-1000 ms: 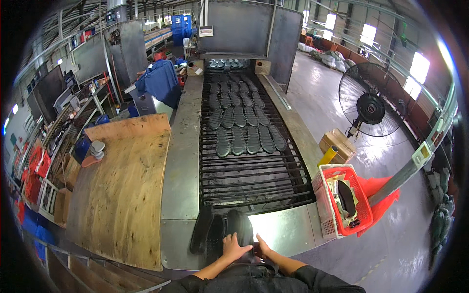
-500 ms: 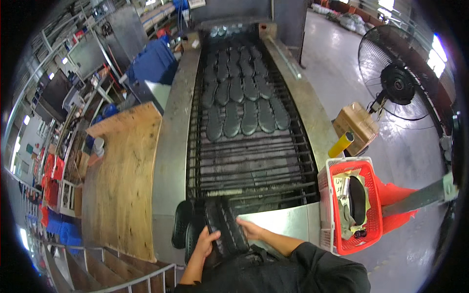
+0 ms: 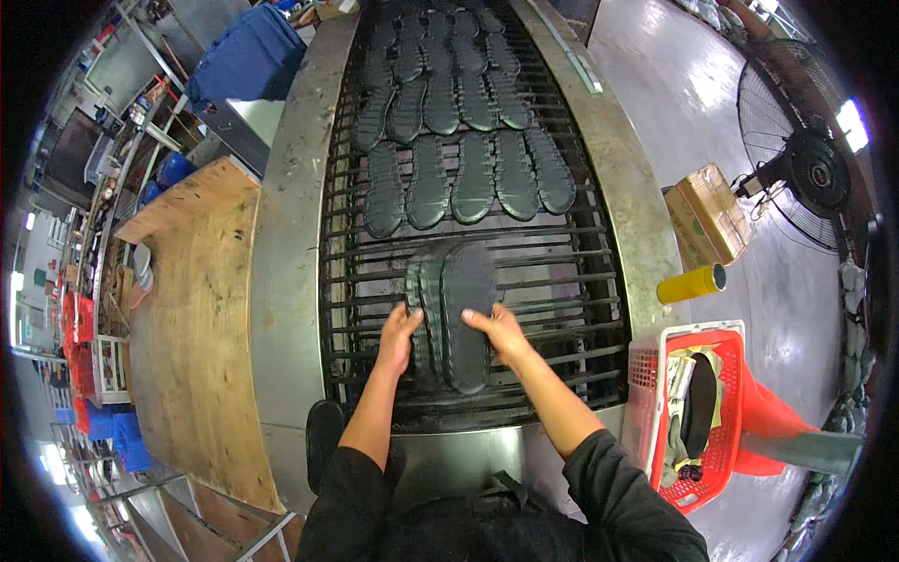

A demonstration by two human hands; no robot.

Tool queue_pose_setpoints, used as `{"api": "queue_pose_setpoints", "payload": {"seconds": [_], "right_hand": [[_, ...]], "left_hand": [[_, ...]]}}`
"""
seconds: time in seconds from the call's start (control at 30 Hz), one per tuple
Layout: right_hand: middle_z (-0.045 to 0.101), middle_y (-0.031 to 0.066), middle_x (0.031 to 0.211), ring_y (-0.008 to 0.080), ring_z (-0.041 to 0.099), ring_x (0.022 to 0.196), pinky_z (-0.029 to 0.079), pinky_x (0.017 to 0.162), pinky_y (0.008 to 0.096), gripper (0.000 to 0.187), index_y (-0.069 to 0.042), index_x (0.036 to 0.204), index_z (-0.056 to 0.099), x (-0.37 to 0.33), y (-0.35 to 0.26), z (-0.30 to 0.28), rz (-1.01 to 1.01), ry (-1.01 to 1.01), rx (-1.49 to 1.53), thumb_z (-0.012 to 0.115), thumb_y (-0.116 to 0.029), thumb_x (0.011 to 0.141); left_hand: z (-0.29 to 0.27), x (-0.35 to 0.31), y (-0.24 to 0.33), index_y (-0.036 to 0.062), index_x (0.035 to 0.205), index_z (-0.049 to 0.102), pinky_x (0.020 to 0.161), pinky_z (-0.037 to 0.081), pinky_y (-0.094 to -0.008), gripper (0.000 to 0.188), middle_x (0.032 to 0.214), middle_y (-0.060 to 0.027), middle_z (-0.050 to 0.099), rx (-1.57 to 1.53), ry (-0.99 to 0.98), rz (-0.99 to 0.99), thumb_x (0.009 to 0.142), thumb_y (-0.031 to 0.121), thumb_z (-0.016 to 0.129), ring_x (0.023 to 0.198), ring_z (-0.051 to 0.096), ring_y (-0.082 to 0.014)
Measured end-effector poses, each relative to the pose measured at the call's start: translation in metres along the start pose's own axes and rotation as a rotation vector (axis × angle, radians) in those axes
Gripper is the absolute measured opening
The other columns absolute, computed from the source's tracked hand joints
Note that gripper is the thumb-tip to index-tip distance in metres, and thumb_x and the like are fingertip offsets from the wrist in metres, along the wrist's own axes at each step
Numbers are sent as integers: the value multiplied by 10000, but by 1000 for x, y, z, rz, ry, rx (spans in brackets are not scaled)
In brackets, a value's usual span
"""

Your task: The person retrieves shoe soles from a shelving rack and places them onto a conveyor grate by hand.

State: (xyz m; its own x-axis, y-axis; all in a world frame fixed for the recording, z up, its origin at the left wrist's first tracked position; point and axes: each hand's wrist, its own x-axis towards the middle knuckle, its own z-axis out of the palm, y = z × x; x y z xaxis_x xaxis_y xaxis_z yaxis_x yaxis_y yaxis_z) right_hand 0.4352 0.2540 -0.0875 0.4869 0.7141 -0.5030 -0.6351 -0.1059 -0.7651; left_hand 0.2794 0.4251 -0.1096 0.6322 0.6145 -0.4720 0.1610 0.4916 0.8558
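Between my two hands I hold several black shoe soles standing side by side in a bunch. The right-hand shoe sole (image 3: 465, 351) turns its broad face up; the others show ridged edges. My left hand (image 3: 397, 339) is closed on the bunch's left side, and my right hand (image 3: 506, 335) grips its right side with the thumb on top. Under them lies a bar conveyor (image 3: 562, 302). Beyond the bunch, rows of black shoe soles (image 3: 471, 178) lie lengthwise on the bars. Another black sole (image 3: 325, 438) rests by the conveyor's near left corner, next to my left forearm.
Metal side frames (image 3: 290, 225) flank the conveyor. A wooden board (image 3: 192, 337) lies to the left. On the right are a red and white basket (image 3: 730, 412) with odds and ends, a yellow cylinder (image 3: 688, 284), a cardboard box (image 3: 707, 215) and a black fan (image 3: 815, 178).
Both hands have moved forward with the bunch of soles, from near my body to above the conveyor bars. The view has shifted, bringing the laid rows closer.
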Motion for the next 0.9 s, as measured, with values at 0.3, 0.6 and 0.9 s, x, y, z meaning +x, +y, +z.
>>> {"api": "queue_pose_setpoints", "payload": {"seconds": [0.3, 0.6, 0.9], "right_hand": [[712, 104, 1077, 197, 678, 952, 540, 854, 335, 315, 7, 1161, 618, 72, -13, -86, -92, 303, -3, 748, -186, 949], [699, 47, 1199, 145, 620, 1053, 478, 959, 302, 358, 0, 1305, 633, 79, -11, -146, -269, 471, -132, 623, -244, 1042], [644, 195, 1297, 277, 611, 1197, 454, 1053, 377, 484, 63, 1342, 583, 131, -6, -204, -477, 738, -768, 693, -243, 983]], "left_hand": [[37, 40, 2, 76, 1594, 278, 1121, 378, -571, 1067, 1608, -325, 218, 1148, 327, 55, 773, 459, 842, 1425, 334, -519], [-62, 53, 5, 136, 1490, 494, 1050, 417, -586, 805, 1550, -310, 331, 1343, 637, 469, 765, 232, 832, 1295, 465, -507], [-19, 62, -27, 106, 1438, 528, 1004, 464, -567, 767, 1526, -330, 350, 1299, 425, 590, 768, 290, 852, 1246, 481, -529]]}}
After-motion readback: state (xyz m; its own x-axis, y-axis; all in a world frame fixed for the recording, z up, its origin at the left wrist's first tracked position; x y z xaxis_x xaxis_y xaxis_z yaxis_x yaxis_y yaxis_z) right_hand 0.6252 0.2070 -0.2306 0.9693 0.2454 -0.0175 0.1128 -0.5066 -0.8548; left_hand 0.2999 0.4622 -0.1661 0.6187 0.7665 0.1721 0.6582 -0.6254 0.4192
